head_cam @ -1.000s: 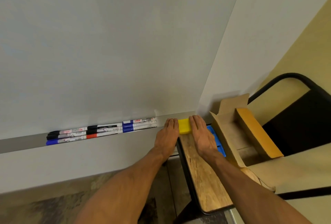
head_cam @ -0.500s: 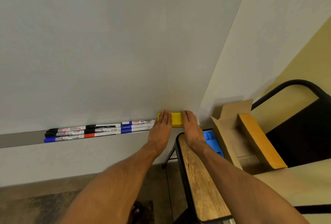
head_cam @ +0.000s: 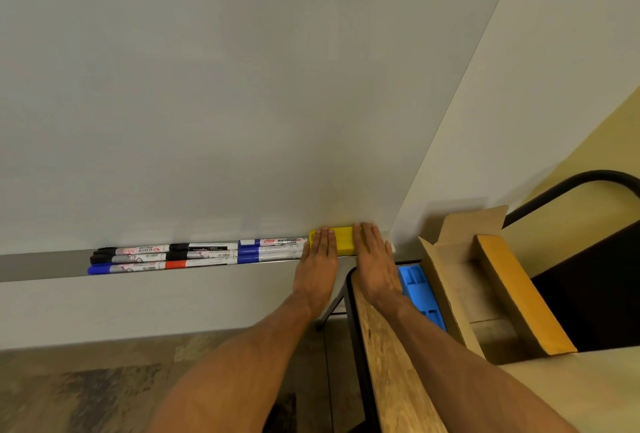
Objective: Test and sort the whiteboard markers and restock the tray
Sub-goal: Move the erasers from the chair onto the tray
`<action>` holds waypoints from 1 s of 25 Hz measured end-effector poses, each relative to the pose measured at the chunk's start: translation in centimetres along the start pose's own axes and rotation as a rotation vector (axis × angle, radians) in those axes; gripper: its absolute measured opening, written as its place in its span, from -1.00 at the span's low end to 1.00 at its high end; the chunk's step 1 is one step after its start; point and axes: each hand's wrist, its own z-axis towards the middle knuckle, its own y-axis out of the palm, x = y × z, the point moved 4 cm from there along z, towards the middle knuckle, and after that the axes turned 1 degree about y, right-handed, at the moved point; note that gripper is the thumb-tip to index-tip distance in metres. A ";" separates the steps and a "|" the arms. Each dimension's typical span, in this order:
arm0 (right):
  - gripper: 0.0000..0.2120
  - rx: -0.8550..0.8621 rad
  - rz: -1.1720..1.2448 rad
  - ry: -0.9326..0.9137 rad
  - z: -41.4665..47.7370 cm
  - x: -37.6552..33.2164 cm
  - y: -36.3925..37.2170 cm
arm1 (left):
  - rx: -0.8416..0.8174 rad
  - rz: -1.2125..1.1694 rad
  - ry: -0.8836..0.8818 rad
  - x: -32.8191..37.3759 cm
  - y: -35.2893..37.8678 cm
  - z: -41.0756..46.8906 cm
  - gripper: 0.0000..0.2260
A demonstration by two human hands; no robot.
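Note:
Several whiteboard markers with black, blue and red caps lie in rows on the grey tray under the whiteboard. A yellow eraser block sits at the tray's right end, just right of the markers. My left hand rests flat over its left part and my right hand flat over its right part, fingers straight and together. Both hands press on the eraser from the sides and top.
A wooden-topped table with a black rim stands below my right arm. On it lie a blue plastic organiser and an open cardboard box. A black chair stands at the right.
Both hands carried the yellow eraser up from the table's far end onto the right end of the tray, next to the markers.

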 end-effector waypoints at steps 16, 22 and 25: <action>-0.15 -0.156 -0.016 0.090 -0.4 -1.2 1.3 | -0.007 -0.046 -0.009 0.3 0.4 -0.2 -0.36; -0.20 -0.202 -0.085 0.067 -0.2 -2.2 1.4 | -0.026 -0.007 -0.011 -0.7 0.3 -0.5 -0.36; -0.24 -0.149 -0.064 0.126 -0.8 -1.9 0.7 | -0.026 0.042 0.015 -0.5 -0.3 -0.7 -0.35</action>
